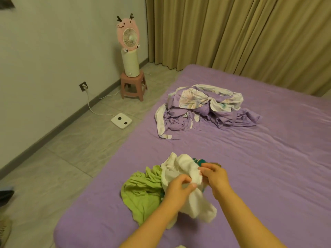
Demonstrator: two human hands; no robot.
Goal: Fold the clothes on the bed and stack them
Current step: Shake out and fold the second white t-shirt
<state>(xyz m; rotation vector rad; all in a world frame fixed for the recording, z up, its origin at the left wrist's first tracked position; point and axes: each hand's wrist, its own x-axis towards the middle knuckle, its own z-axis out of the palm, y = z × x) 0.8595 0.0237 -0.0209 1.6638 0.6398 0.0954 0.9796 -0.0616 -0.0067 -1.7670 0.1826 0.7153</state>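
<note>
Both of your hands are on the white garment (186, 178) near the front edge of the bed (250, 176). Your left hand (177, 187) has its fingers curled, pinching a fold of the white cloth between thumb and fingertips. Your right hand (215, 173) pinches the same cloth just beside it, fingers bent in toward the left hand. The 2 hands are close together, nearly touching.

The white garment is bunched, not flat. Its long axis runs roughly from the far-left, where a crumpled end stands up, down toward you and to the right, where a loose end hangs below your left wrist onto the sheet. You cannot tell which end is collar or hem.

A green garment (141, 190) lies crumpled on the bed to the left of the white one, touching it and partly under it. It spreads toward the bed's left edge with no clear axis. A teal patterned piece (198, 161) shows just behind the white cloth, by your right fingertips, mostly hidden.

Farther up the bed, well apart from your hands, a purple and floral bedding heap (206, 108) sits unfolded.

On the floor to the left: a pink fan (128, 35) on a cream cylinder on a pink stool (133, 85), a white scale (121, 120) and a cord to a wall socket (83, 86). Tan curtains (232, 29) hang behind the bed.
</note>
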